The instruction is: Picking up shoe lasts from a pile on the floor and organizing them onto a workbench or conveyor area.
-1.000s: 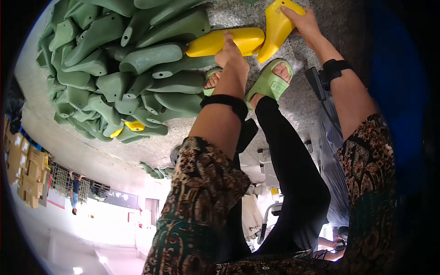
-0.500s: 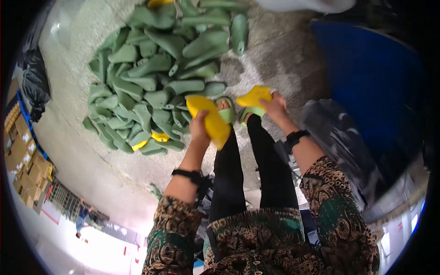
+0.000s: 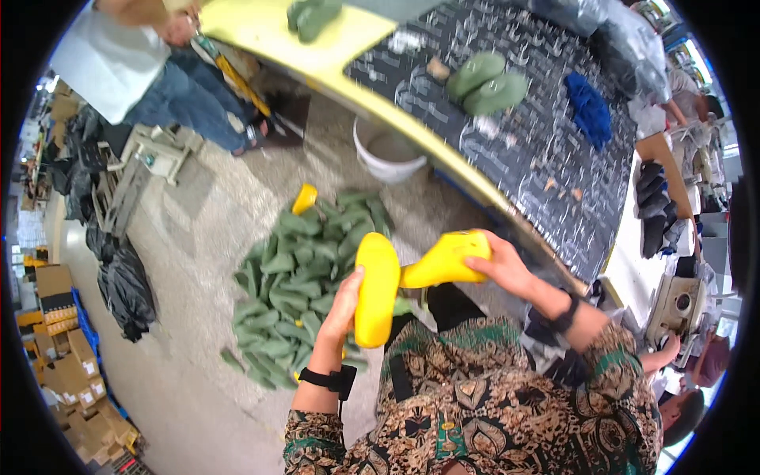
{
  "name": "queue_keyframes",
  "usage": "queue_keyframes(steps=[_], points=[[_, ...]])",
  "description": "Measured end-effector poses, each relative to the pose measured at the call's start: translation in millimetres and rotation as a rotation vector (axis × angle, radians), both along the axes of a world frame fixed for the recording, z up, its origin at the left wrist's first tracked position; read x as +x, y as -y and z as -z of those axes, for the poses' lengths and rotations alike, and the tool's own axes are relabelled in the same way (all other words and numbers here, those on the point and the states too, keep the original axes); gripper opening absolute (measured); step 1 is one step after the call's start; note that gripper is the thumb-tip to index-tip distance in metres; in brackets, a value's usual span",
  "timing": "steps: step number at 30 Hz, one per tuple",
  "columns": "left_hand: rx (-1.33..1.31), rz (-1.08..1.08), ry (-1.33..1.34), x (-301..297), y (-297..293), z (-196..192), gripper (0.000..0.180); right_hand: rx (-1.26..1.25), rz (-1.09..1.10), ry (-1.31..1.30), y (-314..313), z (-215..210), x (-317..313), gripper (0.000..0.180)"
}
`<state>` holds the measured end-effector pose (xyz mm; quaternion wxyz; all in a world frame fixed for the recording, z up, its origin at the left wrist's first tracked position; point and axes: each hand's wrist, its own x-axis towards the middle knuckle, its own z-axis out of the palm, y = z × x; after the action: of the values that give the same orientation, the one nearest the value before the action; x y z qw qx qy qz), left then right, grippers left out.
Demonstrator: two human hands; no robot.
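In my left hand is a yellow shoe last, held upright with its long smooth side showing. My right hand grips a second yellow shoe last by its thick end, and its narrow end points left. The tip of this last comes right up to the first one; whether they touch I cannot tell. Beyond and below my hands, a heap of green shoe lasts lies on the concrete floor. One yellow last sticks out at the heap's far edge, and bits of yellow show lower down.
A worktable with a dark marked top and yellow edge stands ahead, bearing green lasts and a blue cloth. Under its edge is a white bucket. A person in jeans stands far left. Cardboard boxes line the left.
The view has tilted up, bringing the worktable and other people into sight. Both hands have risen from near my feet, and the two yellow lasts have come close together.
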<state>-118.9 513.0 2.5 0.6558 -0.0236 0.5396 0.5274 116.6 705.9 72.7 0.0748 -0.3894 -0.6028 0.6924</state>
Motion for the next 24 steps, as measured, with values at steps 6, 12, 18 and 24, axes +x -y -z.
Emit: queue_keyframes(steps=[6, 12, 18, 24], points=[[0.428, 0.689, -0.877, 17.1, -174.1, -130.0, 0.067, 0.64, 0.697, -0.068, -26.8, -80.1, 65.2, 0.04], [0.406, 0.903, -1.726, 113.3, -316.7, -131.0, 0.043, 0.731, 0.636, 0.256, -87.5, -26.5, 88.6, 0.049], [0.661, 0.773, -1.744, 199.3, -352.3, -80.6, 0.044, 0.858, 0.244, 0.327, -144.7, 17.8, 105.4, 0.059], [0.614, 0.552, -1.253, 165.7, -374.9, -73.3, 0.043, 1.001, 0.438, 0.326, -191.3, 40.7, 86.1, 0.054]])
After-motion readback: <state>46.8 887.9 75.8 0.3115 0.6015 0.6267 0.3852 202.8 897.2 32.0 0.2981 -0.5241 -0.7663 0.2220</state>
